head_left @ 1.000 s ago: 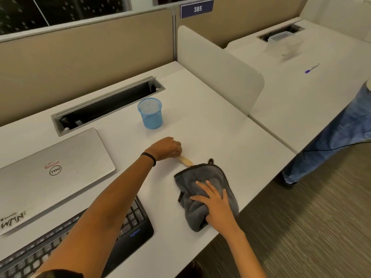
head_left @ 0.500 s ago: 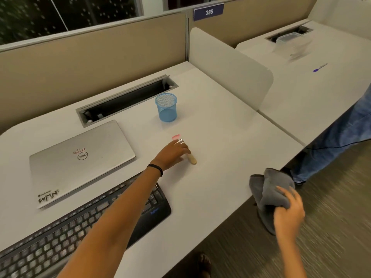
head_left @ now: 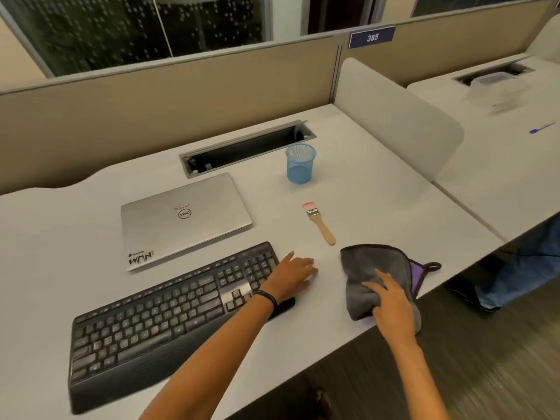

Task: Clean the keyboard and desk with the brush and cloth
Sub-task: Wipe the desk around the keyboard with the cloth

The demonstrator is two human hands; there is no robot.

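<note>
The brush (head_left: 318,222) lies on the tabletop (head_left: 378,207) just beyond the left hand (head_left: 292,275), bristles away, handle end toward it. That hand's fingers (head_left: 304,265) are spread, empty, at the keyboard's (head_left: 169,316) end; the right hand (head_left: 391,307) presses flat-fingered on the cloth (head_left: 372,262).

Right end of keyboard (head_left: 157,322) under left hand (head_left: 292,272); near corner of cloth (head_left: 369,268) under right hand (head_left: 391,307); far container (head_left: 497,89) blurred; bystander's leg (head_left: 524,268) cut by edge.
</note>
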